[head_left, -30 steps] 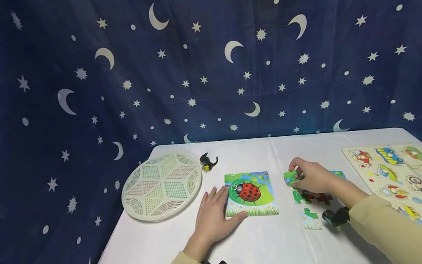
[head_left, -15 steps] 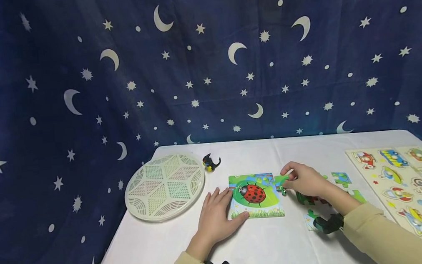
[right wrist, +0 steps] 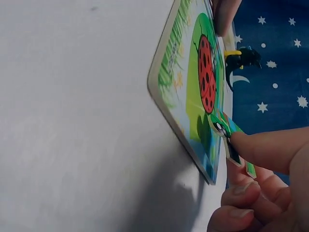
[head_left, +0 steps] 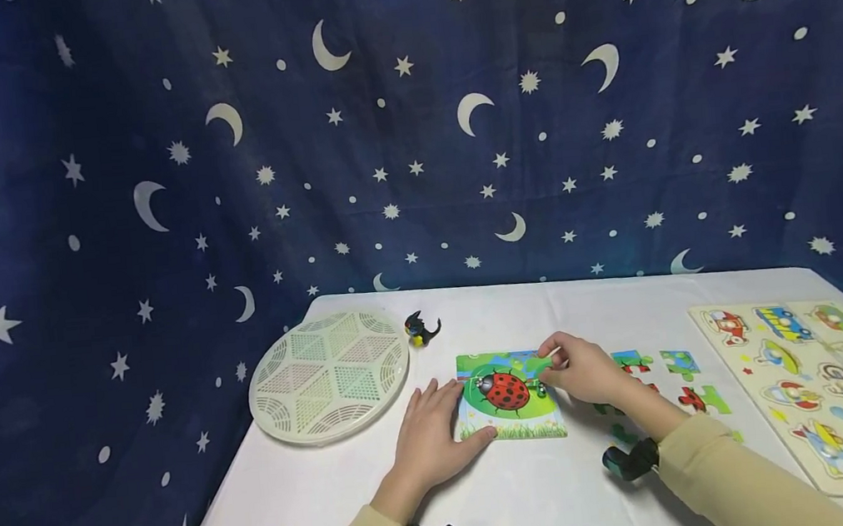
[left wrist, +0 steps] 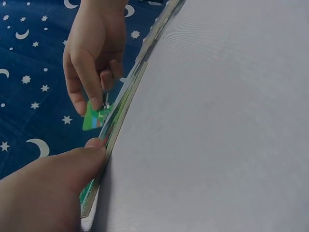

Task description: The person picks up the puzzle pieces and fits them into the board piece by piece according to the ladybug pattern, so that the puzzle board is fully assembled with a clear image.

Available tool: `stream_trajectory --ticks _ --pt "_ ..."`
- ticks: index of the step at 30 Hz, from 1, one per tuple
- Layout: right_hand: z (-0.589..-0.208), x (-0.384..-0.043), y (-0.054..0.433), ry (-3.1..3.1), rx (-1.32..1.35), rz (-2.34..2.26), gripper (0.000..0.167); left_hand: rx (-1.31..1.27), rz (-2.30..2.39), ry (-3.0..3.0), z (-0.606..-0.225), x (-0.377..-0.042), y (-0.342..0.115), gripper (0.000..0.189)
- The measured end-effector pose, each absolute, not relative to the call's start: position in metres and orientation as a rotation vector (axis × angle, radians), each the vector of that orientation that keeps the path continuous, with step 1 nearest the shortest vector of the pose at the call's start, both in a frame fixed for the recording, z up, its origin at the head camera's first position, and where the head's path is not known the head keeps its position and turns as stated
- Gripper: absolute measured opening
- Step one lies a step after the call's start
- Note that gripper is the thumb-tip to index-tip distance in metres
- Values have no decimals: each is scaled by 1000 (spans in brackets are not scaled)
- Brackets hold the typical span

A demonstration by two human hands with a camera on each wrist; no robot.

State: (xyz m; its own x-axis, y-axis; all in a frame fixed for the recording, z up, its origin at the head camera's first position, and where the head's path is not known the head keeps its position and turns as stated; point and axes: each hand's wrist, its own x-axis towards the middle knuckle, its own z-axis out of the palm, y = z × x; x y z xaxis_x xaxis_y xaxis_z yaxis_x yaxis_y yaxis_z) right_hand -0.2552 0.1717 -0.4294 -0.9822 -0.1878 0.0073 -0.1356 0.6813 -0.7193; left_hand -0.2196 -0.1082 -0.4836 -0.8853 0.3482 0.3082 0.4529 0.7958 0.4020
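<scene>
Right now the ladybug jigsaw board [head_left: 500, 430] lies flat on the white-covered table [head_left: 525, 504], in front of you. Over its upper right part, your right hand [head_left: 585, 374] pinches a green jigsaw piece [right wrist: 219, 126] between thumb and fingers, tilted close above the picture; you cannot tell whether the piece touches the board. Your left hand [head_left: 429, 429] is uncurled, its fingers along the board's left edge and its thumb at the near edge.

White cloth runs from the board's near edge toward you, between your two forearms, and another strip lies beyond its far edge. Past the right edge, a narrower strip separates the board from the loose jigsaw pieces [head_left: 679, 363], several partly hidden under your right forearm. Further right, just beyond those pieces, lies the vehicle peg puzzle [head_left: 798, 351], running along the table's right side.

On your left, a gap of cloth, partly taken by your left fingers, separates the board from the round Chinese checkers board [head_left: 329, 377], whose left rim reaches the table's left edge. Just beside its far right rim stands a small black toy figure [head_left: 421, 330]. Behind the table hangs the moon-and-star curtain [head_left: 410, 130].
</scene>
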Motion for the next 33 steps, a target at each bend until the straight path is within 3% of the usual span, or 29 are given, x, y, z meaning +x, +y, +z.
stream_trajectory --ticks 12,33 --pt "-437 -264 139 2935 -155 -1042 28 -667 -685 -2774 -485 -217 -113 84" --pt "-433 -275 114 3008 -221 -821 33 -654 -671 -2797 -480 -218 -111 82"
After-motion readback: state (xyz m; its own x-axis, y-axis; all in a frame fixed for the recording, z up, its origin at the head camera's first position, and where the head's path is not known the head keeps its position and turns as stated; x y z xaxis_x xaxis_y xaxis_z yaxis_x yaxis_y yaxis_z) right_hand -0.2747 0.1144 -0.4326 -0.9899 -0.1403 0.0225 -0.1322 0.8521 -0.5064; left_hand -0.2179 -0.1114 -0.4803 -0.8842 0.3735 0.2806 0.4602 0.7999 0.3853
